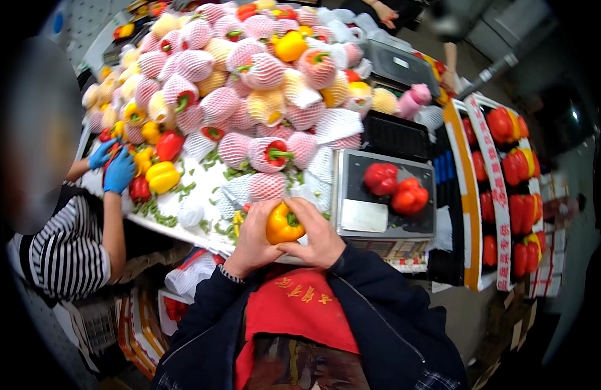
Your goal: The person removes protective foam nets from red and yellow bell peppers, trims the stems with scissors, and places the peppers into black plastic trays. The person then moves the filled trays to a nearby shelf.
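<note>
A yellow bell pepper (282,225) is between both my hands, its green stem end facing right. My left hand (254,236) wraps its left side and my right hand (317,234) its right side, with the thumbs meeting below. Just beyond them lies a bell pepper in a pink foam net (266,186). To the right, a scale (346,170) carries two red bell peppers (409,196) and a pale flat card (364,216). A big heap of peppers in pink and yellow foam nets (264,71) fills the table's far part.
A co-worker in blue gloves (119,170) handles something red at the left, by loose peppers (163,177). Green stem trimmings (156,213) litter the white tabletop. Right of the scale stand a black tray (395,135), a pink bottle (414,101) and boxes of packed peppers (522,214).
</note>
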